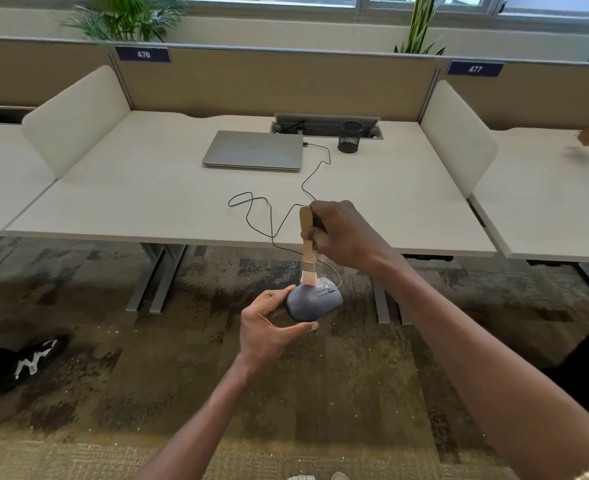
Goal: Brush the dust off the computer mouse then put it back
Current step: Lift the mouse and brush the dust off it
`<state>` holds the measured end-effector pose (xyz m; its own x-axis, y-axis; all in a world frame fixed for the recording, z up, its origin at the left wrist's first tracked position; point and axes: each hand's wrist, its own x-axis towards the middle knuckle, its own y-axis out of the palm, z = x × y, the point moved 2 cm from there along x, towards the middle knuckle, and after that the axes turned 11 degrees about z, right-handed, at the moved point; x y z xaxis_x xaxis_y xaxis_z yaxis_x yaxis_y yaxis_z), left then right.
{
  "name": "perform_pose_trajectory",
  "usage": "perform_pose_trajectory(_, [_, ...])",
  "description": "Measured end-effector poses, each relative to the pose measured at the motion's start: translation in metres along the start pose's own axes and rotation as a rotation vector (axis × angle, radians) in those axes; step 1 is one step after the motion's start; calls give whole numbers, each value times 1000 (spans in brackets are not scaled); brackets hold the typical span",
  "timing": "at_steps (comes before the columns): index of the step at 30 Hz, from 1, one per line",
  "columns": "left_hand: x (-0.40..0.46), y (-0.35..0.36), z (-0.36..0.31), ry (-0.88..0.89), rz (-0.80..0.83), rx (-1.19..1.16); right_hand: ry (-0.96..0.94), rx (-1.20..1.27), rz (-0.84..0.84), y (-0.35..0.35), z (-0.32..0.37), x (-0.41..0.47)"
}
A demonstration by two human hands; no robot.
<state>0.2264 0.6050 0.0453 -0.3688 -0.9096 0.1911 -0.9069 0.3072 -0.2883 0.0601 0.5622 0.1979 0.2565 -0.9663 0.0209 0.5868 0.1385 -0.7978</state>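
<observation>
Left hand point(269, 323) grips rounded grey mouse point(312, 303); right hand point(345, 233) grips wooden brush point(307, 244), bristles touching.

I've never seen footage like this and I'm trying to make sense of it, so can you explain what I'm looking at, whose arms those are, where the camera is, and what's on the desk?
There is no machine here. The one picture comes from a wide-angle camera worn on a person's head, looking forward and down, so the two bare arms reaching in from the bottom are that person's own.

The left hand holds a grey computer mouse in the air, out in front of the desk and above the carpet. The right hand grips a small wooden-handled brush, its bristles touching the top of the mouse.

The mouse's thin black cable loops across the desk to a closed laptop. A black mesh pen cup stands beside it to the right.
</observation>
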Motion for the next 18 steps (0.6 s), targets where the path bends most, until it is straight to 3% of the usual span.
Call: perform_pose_trajectory(18, [-5, -1, -4, -9, 10, 34, 76, -20, 38, 3, 3, 23])
